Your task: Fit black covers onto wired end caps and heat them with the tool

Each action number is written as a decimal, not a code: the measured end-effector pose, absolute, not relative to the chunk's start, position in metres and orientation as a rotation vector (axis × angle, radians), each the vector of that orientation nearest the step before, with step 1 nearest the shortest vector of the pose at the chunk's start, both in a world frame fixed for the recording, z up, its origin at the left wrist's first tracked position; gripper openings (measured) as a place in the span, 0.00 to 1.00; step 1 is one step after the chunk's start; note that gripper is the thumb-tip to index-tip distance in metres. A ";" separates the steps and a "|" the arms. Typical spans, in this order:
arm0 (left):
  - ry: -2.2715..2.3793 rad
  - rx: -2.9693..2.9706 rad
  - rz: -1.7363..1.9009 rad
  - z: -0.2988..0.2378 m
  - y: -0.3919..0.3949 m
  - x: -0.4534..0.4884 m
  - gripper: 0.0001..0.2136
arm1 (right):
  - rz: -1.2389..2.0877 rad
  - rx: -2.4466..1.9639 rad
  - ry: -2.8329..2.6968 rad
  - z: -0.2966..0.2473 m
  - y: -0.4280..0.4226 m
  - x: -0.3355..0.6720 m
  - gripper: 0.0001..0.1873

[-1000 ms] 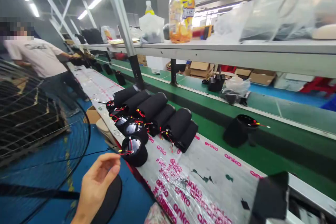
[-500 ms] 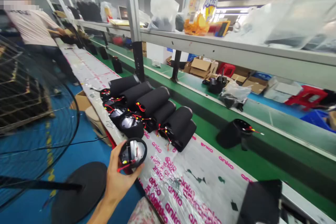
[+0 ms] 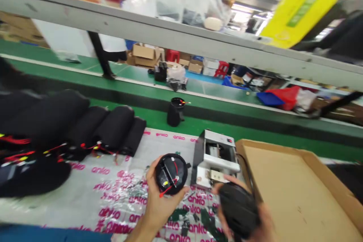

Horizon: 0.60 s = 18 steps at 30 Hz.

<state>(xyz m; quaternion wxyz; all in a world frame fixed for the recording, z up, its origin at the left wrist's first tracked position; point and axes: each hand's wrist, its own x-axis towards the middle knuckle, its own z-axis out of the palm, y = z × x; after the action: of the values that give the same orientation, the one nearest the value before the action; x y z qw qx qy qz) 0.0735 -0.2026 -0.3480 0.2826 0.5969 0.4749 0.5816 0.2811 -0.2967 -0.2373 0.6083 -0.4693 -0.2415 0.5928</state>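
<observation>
My left hand (image 3: 161,206) holds a cylindrical black housing (image 3: 171,174) with its round end up, showing a red wire and a yellow-tipped lead. My right hand (image 3: 263,222) grips a black fabric-covered cylinder (image 3: 238,210), partly hiding it. That cylinder is just in front of a small white metal bench fixture (image 3: 215,159), close to my right fingers. Several similar black cylinders (image 3: 113,130) lie in a row to the left, with red wires trailing from their ends. Another stands upright on the green belt (image 3: 176,112).
The bench is covered in clear film printed with pink "anko" lettering (image 3: 107,196). A shallow cardboard tray (image 3: 297,193) lies to the right of the fixture. A grey shelf rail (image 3: 141,20) crosses above, with cartons and red stools beyond the green belts.
The view has swung right and tilted. My left hand now holds the housing upturned, away from the row. My right hand has come into view gripping a black cylinder. The fixture and tray have appeared.
</observation>
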 end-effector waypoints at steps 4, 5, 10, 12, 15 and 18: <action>1.301 1.583 1.417 -0.373 -0.224 0.087 0.42 | 1.384 -0.926 -0.416 -0.271 -0.286 0.240 0.42; 1.291 1.580 1.399 -0.375 -0.230 0.083 0.41 | 1.379 -0.898 -0.410 -0.276 -0.281 0.233 0.41; 1.222 1.782 1.303 -0.349 -0.235 0.036 0.34 | 1.382 -0.811 -0.440 -0.278 -0.268 0.224 0.39; 1.141 2.001 1.237 -0.329 -0.222 0.021 0.25 | 1.400 -0.781 -0.442 -0.277 -0.265 0.228 0.35; 0.914 2.331 1.107 -0.301 -0.200 0.016 0.09 | 1.427 -0.718 -0.450 -0.280 -0.264 0.232 0.32; 0.720 2.398 1.100 -0.279 -0.188 0.027 0.09 | 1.455 -0.658 -0.487 -0.287 -0.269 0.235 0.33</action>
<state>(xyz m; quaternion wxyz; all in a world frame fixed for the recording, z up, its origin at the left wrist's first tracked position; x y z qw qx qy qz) 0.0268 -0.1880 -0.2793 0.2022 0.8588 0.2579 0.3939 0.2353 -0.2691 -0.2868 0.6715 -0.2919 -0.2161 0.6459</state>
